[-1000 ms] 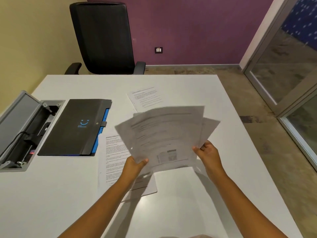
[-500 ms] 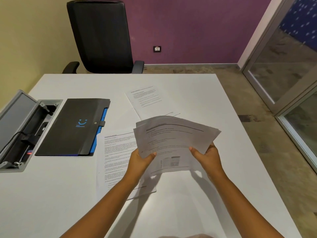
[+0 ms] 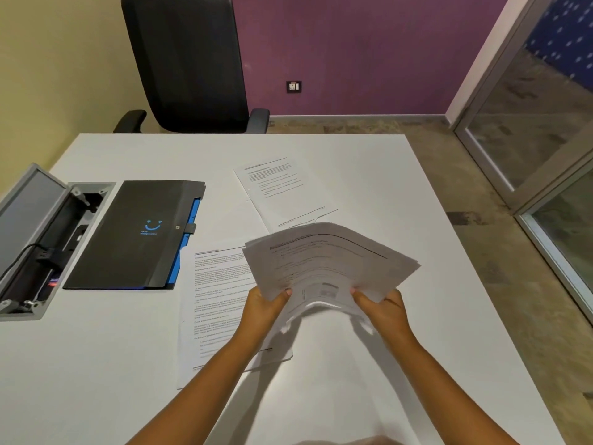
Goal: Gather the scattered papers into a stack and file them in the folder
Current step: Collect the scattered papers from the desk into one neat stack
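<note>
Bundle in hand: the gathered papers [image 3: 327, 268] are up off the white table [image 3: 433, 220], held at their near corners so the far end fans out and the middle bows upward. My guess is both hands are squeezing inward to square the edges before anything goes in a folder.

Left hand: left hand [image 3: 264, 308] is curled round the bundle's near-left corner, thumb on top, fingers underneath.

Right hand: right hand [image 3: 383, 308] does the same on the near-right corner, thumb pressed on the top sheet. So both are gripping the same bundle, nothing else.

Sheet under the left wrist: one printed page [image 3: 218, 303] lies flat on the table, partly under the left forearm. Probably next to be picked up, since it's right there.

Sheet beyond the hands: another page [image 3: 272, 187] lies past the bundle, with what looks like one more tucked under its near edge. Not collected yet.

Folder: black folder [image 3: 138, 236] sits closed to the left of the left hand, flap held by a clasp, blue dividers peeking out its right side. It'll need opening, I'd say.

Writing: the folder has a blue smiley logo with a tiny line under it, too small to read. All the page text is too blurry too.

Further left: open grey cable box [image 3: 41, 239] sunk in the table, with a plugged-in cable.

Far side: black office chair [image 3: 186, 65], wall socket [image 3: 294, 87] on the purple wall.
</note>
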The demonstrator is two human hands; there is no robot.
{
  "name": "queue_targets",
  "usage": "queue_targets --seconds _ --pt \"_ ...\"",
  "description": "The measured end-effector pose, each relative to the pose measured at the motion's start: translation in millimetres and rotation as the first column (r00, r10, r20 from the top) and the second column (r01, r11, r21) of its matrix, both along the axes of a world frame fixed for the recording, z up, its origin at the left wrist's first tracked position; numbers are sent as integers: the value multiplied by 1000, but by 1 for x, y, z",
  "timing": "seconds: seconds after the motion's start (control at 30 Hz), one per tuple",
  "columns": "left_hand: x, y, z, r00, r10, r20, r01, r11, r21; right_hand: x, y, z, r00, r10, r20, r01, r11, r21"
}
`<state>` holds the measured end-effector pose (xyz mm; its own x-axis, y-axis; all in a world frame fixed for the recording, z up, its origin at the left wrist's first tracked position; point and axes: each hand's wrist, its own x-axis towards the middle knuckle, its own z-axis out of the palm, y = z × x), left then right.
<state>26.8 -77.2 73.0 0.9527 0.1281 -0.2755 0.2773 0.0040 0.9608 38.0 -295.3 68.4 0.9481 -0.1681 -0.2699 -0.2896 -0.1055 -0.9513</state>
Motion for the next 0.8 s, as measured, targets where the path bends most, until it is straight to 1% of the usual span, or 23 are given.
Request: queue_targets --seconds 0.07,0.1,0.17,0.27,0.3,0.4,0.5,0.6,0.7,0.8 --pt "-1 -3 -6 999 -32 -37 34 998 57 0 1 -8 998 14 -64 -17 999 -50" --pt "-2 -5 -9 998 -41 -56 46 994 101 -1 1 -13 994 41 -102 -51 993 -103" --pt "-3 -7 -14 997 -5 -73 17 986 166 -2 1 -23 981 103 -162 -136 968 -211" --pt "-3 -4 -14 995 97 -35 -90 983 163 -3 1 -25 985 117 -125 -150 942 -299" --pt "-3 -1 -14 991 132 -18 -127 978 162 -2 2 -24 988 115 -103 -142 941 -307" --pt "-5 13 -15 974 228 14 -226 954 199 4 10 -21 987 143 -77 -159 952 -264" --pt "-13 33 -22 951 308 -29 -291 922 254 6 30 -26 970 221 -100 -241 926 -291" --pt "-25 55 -30 903 418 -101 -357 860 365 5 56 -35 935 323 -149 -354 885 -303" --pt "-34 78 -36 870 462 -172 -347 821 454 6 82 -42 884 419 -206 -466 822 -326" --pt "-37 100 -42 848 477 -231 -292 784 548 1 99 -47 853 452 -261 -522 761 -386"
